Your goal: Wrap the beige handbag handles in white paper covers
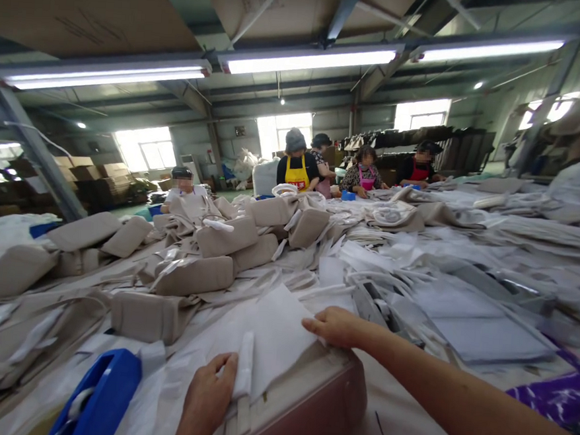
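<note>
My left hand (208,394) pinches the near edge of a white sheet (272,335), thumb on top beside a narrow white strip (244,367). The sheet lies over a beige fabric case (306,411) with a reddish side, close in front of me. My right hand (334,327) reaches in from the right, its fingers curled on the far edge of the same sheet.
A blue tape dispenser (99,396) lies at the near left. Stuffed beige cases (194,274) and loose white sheets (476,323) are heaped over the long table. Several seated people (297,165) work at the far end. Purple patterned cloth (560,399) lies at the right.
</note>
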A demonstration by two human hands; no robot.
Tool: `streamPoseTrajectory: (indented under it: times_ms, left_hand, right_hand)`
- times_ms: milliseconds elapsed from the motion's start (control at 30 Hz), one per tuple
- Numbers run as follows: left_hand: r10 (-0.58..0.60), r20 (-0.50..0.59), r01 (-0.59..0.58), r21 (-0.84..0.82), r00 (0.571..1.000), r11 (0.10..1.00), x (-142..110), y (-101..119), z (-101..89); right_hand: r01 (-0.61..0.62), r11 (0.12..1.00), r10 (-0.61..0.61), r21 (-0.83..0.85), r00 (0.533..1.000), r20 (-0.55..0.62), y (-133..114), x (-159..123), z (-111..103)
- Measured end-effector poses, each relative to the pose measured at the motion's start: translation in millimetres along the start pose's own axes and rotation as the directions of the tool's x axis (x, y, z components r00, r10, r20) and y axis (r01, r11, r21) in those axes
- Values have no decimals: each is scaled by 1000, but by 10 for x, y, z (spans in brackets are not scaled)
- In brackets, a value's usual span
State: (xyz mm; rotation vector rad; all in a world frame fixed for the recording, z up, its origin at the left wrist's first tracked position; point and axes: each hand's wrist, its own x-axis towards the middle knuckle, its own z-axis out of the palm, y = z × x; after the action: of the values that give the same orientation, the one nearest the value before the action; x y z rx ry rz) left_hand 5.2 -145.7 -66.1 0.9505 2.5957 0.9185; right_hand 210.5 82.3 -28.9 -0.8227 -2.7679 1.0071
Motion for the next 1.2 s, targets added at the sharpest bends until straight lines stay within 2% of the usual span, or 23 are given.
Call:
streamPoseTrajectory:
  times_ms: [100, 167, 233, 300, 400, 467, 500, 567, 633, 700, 767, 867, 1033, 1133, 1200]
  left_hand:
    - [-47, -33, 45, -49, 998, 998, -8, -15, 10]
    - [-61, -57, 57, -82, 996, 995, -11, -26, 13]
    - [-80, -96, 73, -75, 992, 995, -10, -29, 10]
    - [-90, -122, 85, -41, 988, 995, -1, -18, 4]
    - [-57, -132, 53, -31, 990, 998, 30, 26, 10]
    - [4, -112, -10, -60, 994, 998, 59, 64, 22]
    - [35, -92, -42, -72, 995, 997, 74, 81, 28]
    - [81, -39, -84, -76, 996, 994, 98, 97, 32]
    - [103, 18, -101, -73, 995, 992, 111, 85, 21]
    - [111, 74, -104, -97, 991, 990, 112, 48, -2]
    - [119, 117, -102, -146, 986, 984, 101, 7, -28]
    - [125, 133, -96, -207, 983, 974, 71, -22, -44]
    - [96, 140, -60, -241, 986, 969, 20, -6, 23]
    - [25, 76, -5, -247, 997, 969, 3, -65, 118]
    - [-80, 3, 78, -278, 997, 957, -23, -125, 184]
  right_hand:
    - [-8, 934, 70, 356, 984, -161, 194, -115, 64]
    - [67, 878, 104, 474, 940, -325, 314, -288, 149]
    - [232, 870, 24, 435, 861, -508, 384, -509, 231]
    - [401, 865, -145, 303, 777, -613, 391, -715, 266]
    - [567, 812, -411, 142, 727, -551, 318, -849, 205]
    - [621, 775, -518, 115, 729, -447, 268, -774, 136]
    - [621, 771, -523, 144, 745, -415, 256, -693, 111]
    - [543, 791, -426, 280, 819, -385, 260, -482, 95]
    - [406, 826, -273, 391, 895, -352, 291, -261, 122]
    - [269, 888, -150, 373, 936, -318, 330, -87, 167]
    - [143, 948, -49, 284, 948, -315, 360, 22, 206]
    - [-19, 982, 68, 189, 965, -254, 376, 88, 231]
    - [-116, 987, 131, 108, 982, -139, 351, 82, 216]
    - [-173, 979, 181, 110, 981, -68, 368, 54, 245]
    - [-242, 948, 251, 207, 968, -20, 393, 19, 300]
